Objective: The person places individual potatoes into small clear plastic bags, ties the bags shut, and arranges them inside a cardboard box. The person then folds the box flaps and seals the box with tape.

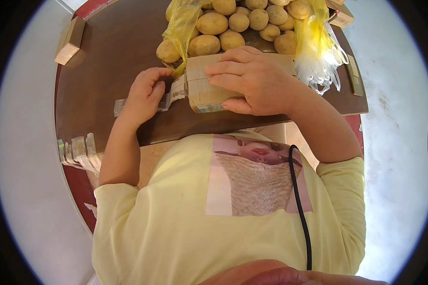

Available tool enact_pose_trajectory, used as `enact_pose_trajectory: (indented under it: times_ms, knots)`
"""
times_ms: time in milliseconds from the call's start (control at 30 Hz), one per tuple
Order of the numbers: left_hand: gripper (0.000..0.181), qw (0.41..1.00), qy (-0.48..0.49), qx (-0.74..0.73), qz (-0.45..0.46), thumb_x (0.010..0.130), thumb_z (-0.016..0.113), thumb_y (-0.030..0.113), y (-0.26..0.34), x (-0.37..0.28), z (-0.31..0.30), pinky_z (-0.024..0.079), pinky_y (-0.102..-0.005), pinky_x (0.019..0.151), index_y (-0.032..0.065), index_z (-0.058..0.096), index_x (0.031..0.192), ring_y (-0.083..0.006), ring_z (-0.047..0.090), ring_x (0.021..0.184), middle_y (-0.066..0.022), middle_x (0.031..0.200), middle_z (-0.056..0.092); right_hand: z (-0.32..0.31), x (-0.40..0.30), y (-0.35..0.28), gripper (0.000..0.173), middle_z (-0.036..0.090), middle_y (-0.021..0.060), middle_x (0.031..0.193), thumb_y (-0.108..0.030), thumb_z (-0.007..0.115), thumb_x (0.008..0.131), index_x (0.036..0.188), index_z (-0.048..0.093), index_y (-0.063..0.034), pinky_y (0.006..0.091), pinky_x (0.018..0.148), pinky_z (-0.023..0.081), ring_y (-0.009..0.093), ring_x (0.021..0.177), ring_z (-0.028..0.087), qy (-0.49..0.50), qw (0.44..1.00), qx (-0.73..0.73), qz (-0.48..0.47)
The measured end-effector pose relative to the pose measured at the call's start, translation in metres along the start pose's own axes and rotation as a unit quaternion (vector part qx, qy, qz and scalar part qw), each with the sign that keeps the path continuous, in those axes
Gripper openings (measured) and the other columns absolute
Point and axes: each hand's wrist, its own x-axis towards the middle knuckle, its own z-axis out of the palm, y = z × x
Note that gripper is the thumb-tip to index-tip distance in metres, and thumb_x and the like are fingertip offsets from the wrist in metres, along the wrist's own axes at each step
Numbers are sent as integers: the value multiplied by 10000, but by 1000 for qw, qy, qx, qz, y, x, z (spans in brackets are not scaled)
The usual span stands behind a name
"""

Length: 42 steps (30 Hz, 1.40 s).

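Note:
A cardboard box (207,85) lies on the dark brown table (103,71) close before me. My right hand (249,82) rests across its top with fingers spread, the thumb at the near edge. Left of the box, my left hand (146,92) is bent with thumb and forefinger near a strip of clear tape bearing a printed label (177,88), which reaches the box's left side. Whether the fingers pinch the tape cannot be told. More clear tape (120,107) shows beyond the left wrist.
Behind the box lie several potatoes (212,23) among yellow plastic bags (182,28). Clear plastic bags (321,67) lie at right. A narrow cardboard box (70,41) stands at far left. Tape strips (80,151) hang on the near left table edge. A flat piece (355,76) lies at the right edge.

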Motion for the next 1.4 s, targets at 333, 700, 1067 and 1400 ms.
enact_pose_trajectory:
  times_ms: [333,700,1067,1400]
  knots:
    - [387,935,-99,-285,-184,1010,469,352,14,-2,-1,399,-264,924,16,601,1150,-113,510,992,-15,1048,601,0,-2,-1,375,623,21,1151,-261,736,696,1016,656,-83,375,905,441,239,1049,544,4,1000,12,5]
    - [496,961,48,-255,-95,984,455,458,44,-28,-27,427,-219,648,2,638,1050,-113,546,722,-62,944,634,0,-3,0,367,636,16,1123,-297,728,705,998,660,-87,364,913,437,227,1036,546,9,1000,4,8]
    - [467,601,-80,-720,-338,967,485,482,59,-48,20,385,-198,550,99,516,1231,-92,496,727,-21,972,562,2,-2,1,357,638,18,1113,-310,716,714,990,663,-89,367,908,438,231,1025,547,13,1000,4,0]
    - [376,485,97,-856,-152,954,559,375,50,-35,31,429,-249,648,52,584,1143,-118,515,792,-41,1068,608,1,-2,0,368,632,22,1143,-323,706,733,1011,659,-87,373,924,434,239,1046,543,4,1000,6,2]
